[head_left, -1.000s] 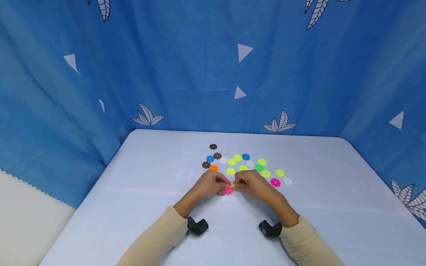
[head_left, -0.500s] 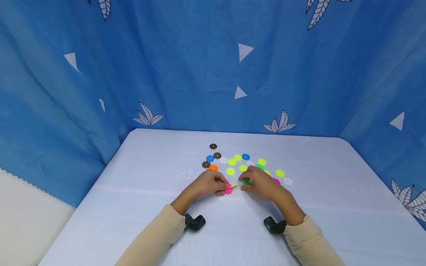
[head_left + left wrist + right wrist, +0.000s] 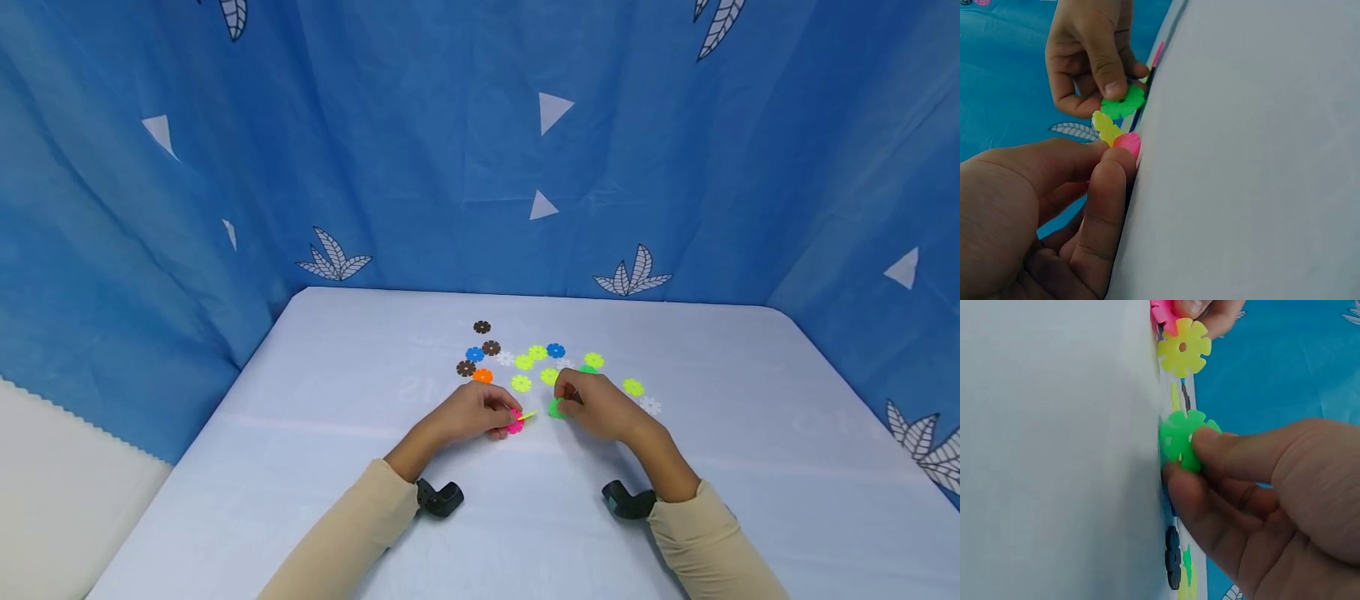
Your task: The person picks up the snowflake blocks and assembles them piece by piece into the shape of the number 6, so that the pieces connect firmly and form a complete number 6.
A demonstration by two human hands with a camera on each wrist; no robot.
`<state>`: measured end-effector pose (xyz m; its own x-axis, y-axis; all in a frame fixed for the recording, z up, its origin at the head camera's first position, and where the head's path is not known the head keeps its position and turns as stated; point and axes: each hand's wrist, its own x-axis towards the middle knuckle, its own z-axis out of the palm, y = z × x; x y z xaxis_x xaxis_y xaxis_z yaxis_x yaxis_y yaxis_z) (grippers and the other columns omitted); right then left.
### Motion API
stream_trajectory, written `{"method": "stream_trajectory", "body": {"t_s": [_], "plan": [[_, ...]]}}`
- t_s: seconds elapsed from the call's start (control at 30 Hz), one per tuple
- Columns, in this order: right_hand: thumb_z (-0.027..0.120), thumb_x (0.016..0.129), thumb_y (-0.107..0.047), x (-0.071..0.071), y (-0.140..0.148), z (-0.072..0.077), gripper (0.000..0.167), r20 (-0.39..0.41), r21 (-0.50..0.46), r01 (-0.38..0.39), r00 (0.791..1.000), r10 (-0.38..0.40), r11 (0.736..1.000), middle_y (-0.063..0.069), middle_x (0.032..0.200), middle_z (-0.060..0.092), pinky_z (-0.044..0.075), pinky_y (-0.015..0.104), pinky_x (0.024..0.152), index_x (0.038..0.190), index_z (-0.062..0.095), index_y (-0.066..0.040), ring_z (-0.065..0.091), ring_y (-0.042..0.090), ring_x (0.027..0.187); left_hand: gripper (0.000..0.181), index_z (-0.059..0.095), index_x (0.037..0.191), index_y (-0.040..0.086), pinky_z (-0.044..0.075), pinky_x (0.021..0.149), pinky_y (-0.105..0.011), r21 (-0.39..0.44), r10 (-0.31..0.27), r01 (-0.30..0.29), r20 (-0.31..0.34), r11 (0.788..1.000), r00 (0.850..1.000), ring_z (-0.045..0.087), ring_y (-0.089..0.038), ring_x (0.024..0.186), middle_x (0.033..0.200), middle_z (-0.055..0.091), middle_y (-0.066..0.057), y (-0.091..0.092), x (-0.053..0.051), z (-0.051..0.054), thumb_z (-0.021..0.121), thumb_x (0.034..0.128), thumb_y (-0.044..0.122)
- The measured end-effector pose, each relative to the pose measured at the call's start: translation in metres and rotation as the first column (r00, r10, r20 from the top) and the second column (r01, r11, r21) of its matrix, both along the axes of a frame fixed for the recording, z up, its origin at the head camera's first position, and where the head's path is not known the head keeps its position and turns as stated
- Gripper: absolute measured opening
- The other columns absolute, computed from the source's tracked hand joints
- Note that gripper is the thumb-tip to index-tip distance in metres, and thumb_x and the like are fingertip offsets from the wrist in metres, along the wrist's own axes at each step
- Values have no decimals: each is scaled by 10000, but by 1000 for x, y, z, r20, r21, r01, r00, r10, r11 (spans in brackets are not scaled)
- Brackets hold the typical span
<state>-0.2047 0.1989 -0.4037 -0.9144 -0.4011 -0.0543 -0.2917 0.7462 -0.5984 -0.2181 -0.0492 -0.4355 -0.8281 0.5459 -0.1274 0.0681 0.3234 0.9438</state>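
Between thumb and fingers, the left hand (image 3: pixel 468 412) pinches a pink notched disc (image 3: pixel 515 425). A yellow disc (image 3: pixel 1184 347) is joined to the pink one at an angle and sticks out toward the right. The right hand (image 3: pixel 603 406) pinches a green notched disc (image 3: pixel 1180 439) by its edge, a short gap to the right of the joined pair. In the left wrist view the green disc (image 3: pixel 1124 103) appears just beyond the yellow disc (image 3: pixel 1106 128), apart from it.
Behind the hands, loose discs lie on the white table (image 3: pixel 360 358): brown (image 3: pixel 482 327), blue (image 3: pixel 555 350), orange (image 3: pixel 483 376), white (image 3: pixel 650 405) and several yellow-green (image 3: pixel 633 387). A dark disc (image 3: pixel 1173 557) shows below the right hand in its wrist view. A blue curtain (image 3: pixel 450 150) hangs behind.
The right hand has let go of the yellow disc, moved away to the right and taken hold of a green disc. The left hand still holds the pink disc in nearly the same place.
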Motion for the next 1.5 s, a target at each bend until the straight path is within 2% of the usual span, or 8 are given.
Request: {"method": "stream_trajectory", "body": {"t_s": [0.2,0.33,0.63,0.8,0.93,1.07,1.2,1.5], "plan": [[699,931,26,-1,-5,-4,109,153,-212,96,986,-64,973,65,839,609,580,303,691,958,628,-53,640,198,728,82,772,1003,99,570,659,-293,-14,-16,16,-24,1000,1000,664,-171,664,778,699,-60,-1,0,1,706,956,96],[697,934,19,-2,-7,-8,93,191,-246,126,978,-79,961,78,837,617,582,296,696,968,635,-42,643,204,730,83,775,1002,112,558,655,-286,-31,-19,17,-46,999,999,658,-168,656,760,694,-51,-1,0,0,704,959,112],[691,935,28,-2,-8,-12,110,183,-292,89,983,-36,952,61,869,636,578,299,721,981,666,-69,636,214,767,109,781,1038,130,544,657,-276,-49,-31,28,-66,998,997,647,-151,652,778,684,-33,-1,1,-1,695,971,126],[702,927,24,-3,-9,-13,124,155,-318,73,988,-24,945,56,892,654,580,293,737,1004,693,-73,656,210,771,128,785,1069,160,503,639,-259,-67,-57,49,-125,997,991,605,-116,656,818,670,7,-1,1,-2,724,957,157],[701,928,21,-3,-9,-15,117,175,-342,95,984,-36,935,66,919,668,580,288,747,1017,699,-55,662,211,787,137,789,1053,155,486,618,-251,-79,-64,52,-157,996,986,588,-116,659,799,670,22,0,0,-3,773,917,161],[697,927,30,-4,-8,-17,105,221,-376,126,974,-43,918,83,934,675,579,284,748,1001,702,-44,664,224,794,122,791,1035,137,489,603,-244,-68,-51,43,-126,997,991,592,-130,618,736,672,-7,0,2,-1,774,914,142],[697,924,39,-4,-6,-19,89,246,-404,114,969,-12,908,97,940,667,585,299,747,990,691,-20,662,232,815,114,793,1030,126,482,598,-238,-67,-43,36,-103,997,994,584,-126,606,731,671,-12,1,3,0,765,919,125],[718,902,47,-2,-10,-18,65,182,-400,70,983,4,914,84,904,671,587,300,714,941,689,4,661,228,777,100,792,1013,99,474,573,-224,-74,-24,17,-96,997,995,576,-116,594,735,677,-4,3,5,1,757,920,96]]}}
